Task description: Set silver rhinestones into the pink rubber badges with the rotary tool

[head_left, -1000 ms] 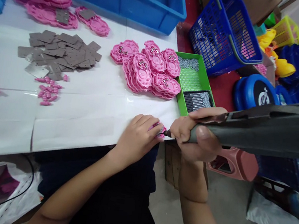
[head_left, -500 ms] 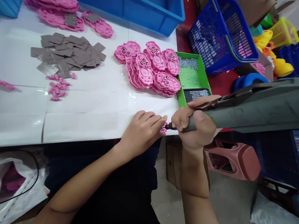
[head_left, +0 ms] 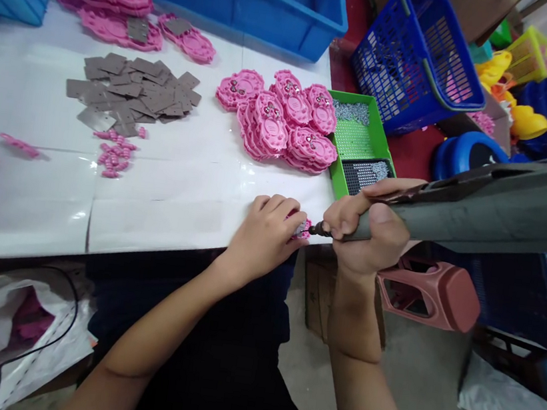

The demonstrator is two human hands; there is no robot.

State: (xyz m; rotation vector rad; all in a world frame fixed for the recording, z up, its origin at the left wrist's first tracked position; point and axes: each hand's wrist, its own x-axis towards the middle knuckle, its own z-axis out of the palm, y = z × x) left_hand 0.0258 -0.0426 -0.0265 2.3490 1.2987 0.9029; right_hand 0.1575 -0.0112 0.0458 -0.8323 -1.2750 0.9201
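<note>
My right hand [head_left: 376, 228] is wrapped round a long grey power screwdriver [head_left: 494, 214]. Its dark tip points left, at a small pink plastic part [head_left: 307, 228] near the table's front edge. My left hand [head_left: 270, 231] is closed on that part, and its fingers cover most of it. Just beyond my hands stands a green tray [head_left: 359, 146] with small metal screws in it. To its left lie stacked pink plastic plates [head_left: 268, 127], some with shiny metal pieces on them.
Grey flat metal plates [head_left: 137, 93] lie in a heap on the white table [head_left: 162, 210], with small pink pieces [head_left: 116, 156] before them. A blue bin [head_left: 239, 9] stands at the back. On the right are a blue basket [head_left: 387, 65] and a pink stool [head_left: 453, 296].
My right hand and the screwdriver have shifted slightly right, with the tip a little farther from my left fingers. More of the pink part shows. The whole view has moved slightly.
</note>
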